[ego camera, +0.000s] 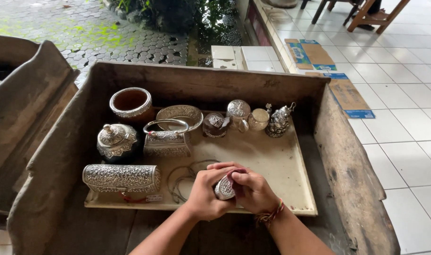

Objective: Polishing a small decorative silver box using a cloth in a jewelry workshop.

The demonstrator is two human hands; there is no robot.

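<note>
My left hand point(205, 192) and my right hand point(253, 191) are closed together around a small round embossed silver box point(225, 188), held just above the front edge of a cream tray point(281, 179). A dark cloth scrap shows between my right fingers and the box. A beaded bracelet point(270, 216) circles my right wrist. Silver bangles point(182, 175) lie on the tray just left of my hands.
The tray sits in a worn wooden trough point(352, 170). On it stand an embossed silver cylinder case point(122, 178), a handled silver casket point(167, 140), a lidded pot point(115, 140), a wood-and-silver cup point(131, 104), a bowl point(180, 114), small jars point(243, 115) and a tiny teapot point(278, 121). White tiles lie to the right.
</note>
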